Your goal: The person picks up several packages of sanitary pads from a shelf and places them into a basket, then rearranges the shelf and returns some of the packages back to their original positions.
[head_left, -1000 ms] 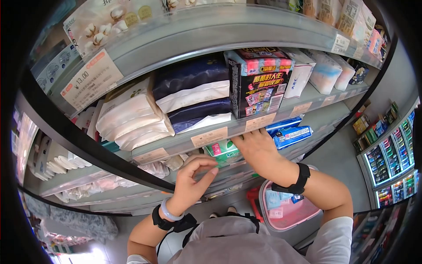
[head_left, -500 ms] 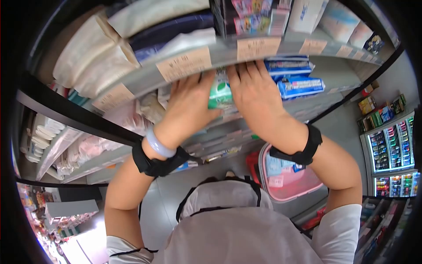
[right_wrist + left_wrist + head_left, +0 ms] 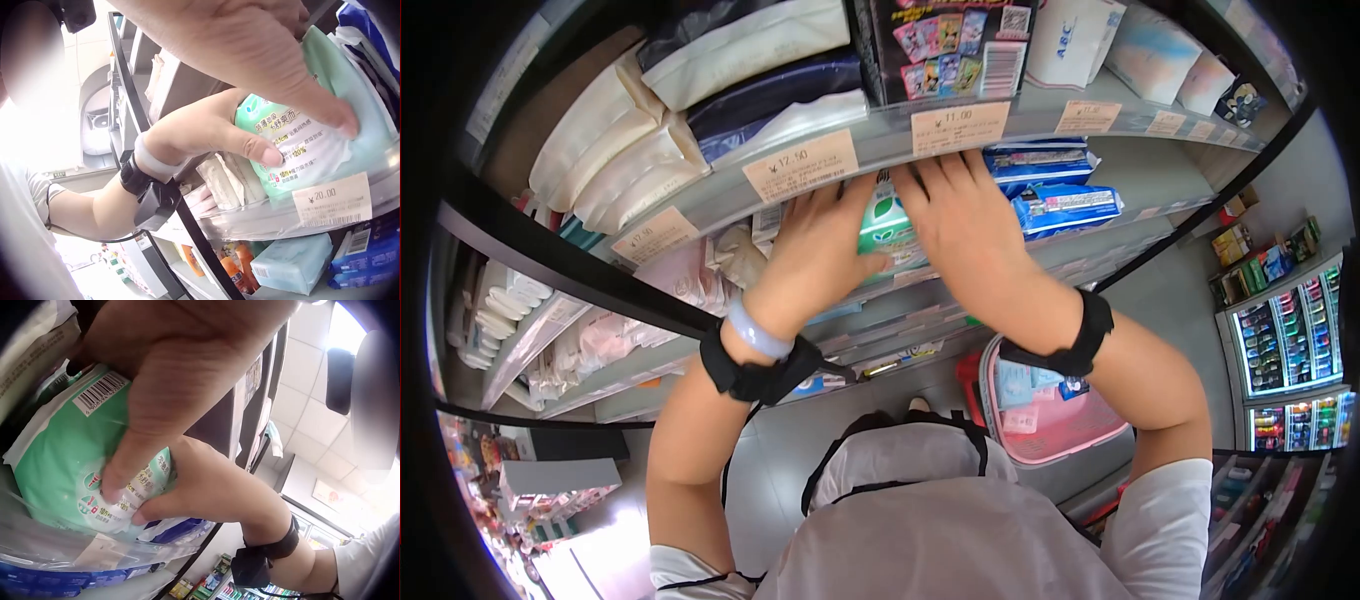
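A green pack of sanitary pads (image 3: 887,222) stands on the shelf between my two hands, under the shelf above. My left hand (image 3: 820,245) grips its left side and my right hand (image 3: 968,215) its right side. In the left wrist view, the thumbs press the printed front of the pack (image 3: 56,462), near each other. The right wrist view also shows both thumbs on that front, just above a price tag (image 3: 331,200) reading 20.00. In the head view, the fingertips are hidden under the upper shelf's edge.
Blue packs (image 3: 1068,205) lie to the right of my right hand. The upper shelf holds a black printed box (image 3: 940,50) and dark blue packs (image 3: 780,95); its labelled edge (image 3: 880,140) hangs over my fingers. A pink basket (image 3: 1060,448) with packs inside stands on the floor.
My left hand has moved from in front of the shelf onto the left side of the green pack. The right hand has stayed at its right side. The head view has tilted down.
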`<state>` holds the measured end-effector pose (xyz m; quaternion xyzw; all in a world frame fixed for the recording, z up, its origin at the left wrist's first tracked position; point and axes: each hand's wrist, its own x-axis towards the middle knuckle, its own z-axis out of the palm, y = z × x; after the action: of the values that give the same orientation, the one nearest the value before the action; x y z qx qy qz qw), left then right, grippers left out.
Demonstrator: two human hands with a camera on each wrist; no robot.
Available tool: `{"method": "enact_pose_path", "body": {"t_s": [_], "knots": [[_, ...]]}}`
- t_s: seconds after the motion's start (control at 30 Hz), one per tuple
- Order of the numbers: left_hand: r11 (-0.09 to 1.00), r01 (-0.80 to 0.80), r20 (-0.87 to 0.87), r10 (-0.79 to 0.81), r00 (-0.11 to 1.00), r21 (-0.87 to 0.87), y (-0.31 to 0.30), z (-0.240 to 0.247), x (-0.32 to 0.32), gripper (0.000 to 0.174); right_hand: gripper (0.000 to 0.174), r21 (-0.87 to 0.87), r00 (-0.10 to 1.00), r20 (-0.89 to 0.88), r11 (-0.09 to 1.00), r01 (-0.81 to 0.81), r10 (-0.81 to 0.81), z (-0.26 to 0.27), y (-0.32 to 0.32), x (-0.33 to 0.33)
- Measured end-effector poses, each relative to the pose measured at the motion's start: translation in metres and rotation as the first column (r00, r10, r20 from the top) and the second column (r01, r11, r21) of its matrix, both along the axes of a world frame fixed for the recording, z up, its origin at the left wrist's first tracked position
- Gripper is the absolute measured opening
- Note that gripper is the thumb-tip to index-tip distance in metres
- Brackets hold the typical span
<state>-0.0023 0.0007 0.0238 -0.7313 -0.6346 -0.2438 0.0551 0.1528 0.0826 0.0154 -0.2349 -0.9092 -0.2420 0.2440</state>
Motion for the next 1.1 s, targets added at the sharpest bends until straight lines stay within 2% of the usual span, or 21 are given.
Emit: {"method": "enact_pose_path", "body": {"t_s": [0.07, 0.1, 0.17, 0.23, 0.3, 0.37, 0.43, 0.5, 0.53, 0.6, 0.7, 0.83, 0.9, 1.0, 1.03, 1.1], "knots": [[0.998, 0.014, -0.001, -0.014, 1.0, 0.065, -0.015, 0.008, 0.009, 0.087, 0.048, -0.068, 0.996, -0.057, 0.995, -0.073, 0.069, 0.009, -0.018, 0.014], [0.991, 0.06, 0.091, -0.071, 0.993, 0.12, -0.027, 0.014, 0.013, 0.081, 0.049, -0.198, 0.989, -0.076, 0.97, -0.143, 0.13, 0.018, -0.029, 0.024], [0.973, 0.14, 0.239, -0.182, 0.954, 0.183, -0.052, 0.015, 0.018, 0.065, 0.062, -0.354, 0.955, -0.162, 0.888, -0.293, 0.25, 0.026, -0.051, 0.048], [0.967, 0.211, 0.367, -0.25, 0.896, 0.143, -0.079, 0.005, 0.018, 0.048, 0.045, -0.392, 0.904, -0.206, 0.815, -0.428, 0.376, 0.025, -0.064, 0.07], [0.964, 0.261, 0.502, -0.247, 0.829, 0.043, -0.097, -0.02, 0.018, 0.036, 0.041, -0.548, 0.899, -0.281, 0.713, -0.437, 0.335, 0.0, -0.075, 0.086], [0.96, 0.27, 0.599, -0.177, 0.781, -0.069, -0.108, -0.058, 0.016, 0.03, 0.045, -0.702, 0.956, -0.214, 0.649, -0.294, 0.202, -0.044, -0.083, 0.097], [0.949, 0.288, 0.629, -0.147, 0.763, -0.127, -0.113, -0.094, 0.013, 0.028, 0.041, -0.757, 0.986, -0.136, 0.632, -0.165, 0.095, -0.107, -0.088, 0.109], [0.934, 0.232, 0.647, -0.002, 0.763, -0.271, -0.113, -0.126, 0.011, 0.026, 0.039, -0.836, 0.999, 0.044, 0.547, 0.039, -0.003, -0.171, -0.1, 0.133], [0.929, 0.248, 0.651, -0.011, 0.759, -0.274, -0.113, -0.14, 0.011, 0.026, 0.039, -0.839, 0.999, 0.051, 0.542, 0.053, -0.019, -0.188, -0.109, 0.143], [0.893, 0.236, 0.707, 0.121, 0.697, -0.385, -0.112, -0.162, 0.012, 0.024, 0.038, -0.9, 0.943, 0.273, 0.296, 0.32, -0.188, -0.219, -0.129, 0.16], [0.869, 0.267, 0.654, 0.082, 0.752, -0.416, -0.109, -0.181, 0.018, 0.024, 0.038, -0.907, 0.904, 0.3, 0.203, 0.37, -0.305, -0.261, -0.164, 0.183], [0.844, 0.364, 0.688, 0.009, 0.725, -0.395, -0.105, -0.201, 0.031, 0.025, 0.038, -0.881, 0.863, 0.382, 0.152, 0.448, -0.33, -0.259, -0.193, 0.195], [0.799, 0.372, 0.686, 0.068, 0.725, -0.473, -0.102, -0.195, 0.042, 0.028, 0.039, -0.9, 0.852, 0.386, 0.059, 0.432, -0.354, -0.257, -0.2, 0.201], [0.799, 0.439, 0.74, 0.013, 0.672, -0.412, -0.093, -0.204, 0.054, 0.03, 0.039, -0.915, 0.848, 0.337, 0.071, 0.398, -0.41, -0.249, -0.203, 0.211], [0.806, 0.437, 0.747, 0.009, 0.665, -0.399, -0.09, -0.207, 0.058, 0.03, 0.04, -0.915, 0.827, 0.342, 0.042, 0.401, -0.446, -0.256, -0.205, 0.216], [0.784, 0.459, 0.693, -0.052, 0.719, -0.417, -0.085, -0.208, 0.066, 0.034, 0.04, -0.902, 0.824, 0.37, 0.048, 0.43, -0.428, -0.254, -0.201, 0.224]]}}
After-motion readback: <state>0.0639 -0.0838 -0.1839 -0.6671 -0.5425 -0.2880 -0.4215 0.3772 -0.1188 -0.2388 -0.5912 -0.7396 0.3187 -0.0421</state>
